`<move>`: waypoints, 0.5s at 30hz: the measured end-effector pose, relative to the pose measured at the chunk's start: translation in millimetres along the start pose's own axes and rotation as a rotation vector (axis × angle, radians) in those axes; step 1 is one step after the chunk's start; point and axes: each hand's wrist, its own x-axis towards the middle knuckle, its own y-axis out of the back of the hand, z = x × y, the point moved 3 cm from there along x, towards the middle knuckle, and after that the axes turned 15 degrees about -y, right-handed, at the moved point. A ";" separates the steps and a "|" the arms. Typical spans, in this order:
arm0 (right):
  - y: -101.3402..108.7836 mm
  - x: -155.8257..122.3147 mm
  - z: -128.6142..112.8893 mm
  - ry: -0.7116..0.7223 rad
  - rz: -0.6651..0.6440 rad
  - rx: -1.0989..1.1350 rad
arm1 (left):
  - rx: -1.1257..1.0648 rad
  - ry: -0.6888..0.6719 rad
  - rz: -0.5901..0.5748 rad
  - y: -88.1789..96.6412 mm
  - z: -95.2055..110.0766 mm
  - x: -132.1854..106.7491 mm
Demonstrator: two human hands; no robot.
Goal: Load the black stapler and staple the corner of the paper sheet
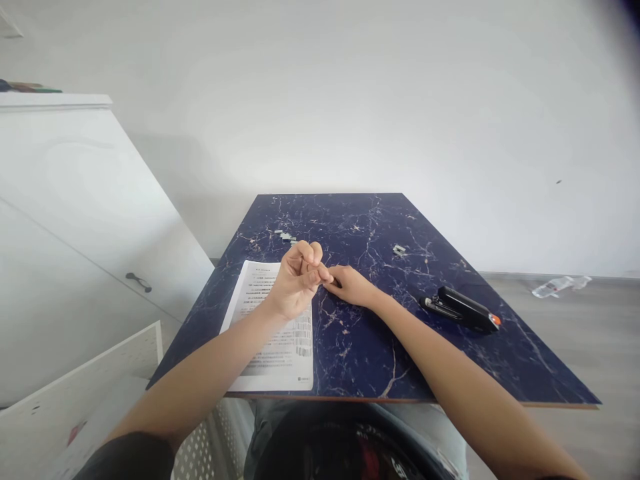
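Note:
Above the upper right part of a printed sheaf of paper (265, 363), my left hand (295, 283) is raised with its fingers curled and its thumb and fingertips pinched together. Whatever is in that pinch is too small to make out. My right hand (353, 285) rests low over the table just right of the paper, its fingers drawn together close to the left fingertips. A small dark patch shows under its fingers; I cannot tell whether it is an object or shadow. To the right of my right forearm lies a black stapler (463, 310) with an orange end.
The blue marbled table (360, 223) stands against a white wall. Several small metallic pieces (286, 236) lie beyond the paper, and another small piece (399, 250) lies at the back right. A white cabinet (75, 220) is at left. Clear plastic (555, 287) lies on the floor.

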 end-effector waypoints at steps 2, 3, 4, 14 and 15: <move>0.1 0.0 0.1 -0.002 0.007 -0.008 | 0.004 -0.002 0.002 0.5 -0.5 0.9; 0.1 -0.1 0.2 -0.001 0.010 -0.011 | 0.010 0.000 0.005 0.7 -0.6 1.1; 0.1 -0.2 0.3 0.001 0.011 -0.011 | 0.016 0.002 0.007 1.0 -0.8 1.2; -1.1 0.1 2.7 0.011 0.009 0.003 | -0.005 -0.012 -0.041 1.1 -1.3 0.3; -1.0 0.1 2.7 0.012 0.007 0.001 | -0.011 -0.015 -0.051 0.7 -1.1 0.4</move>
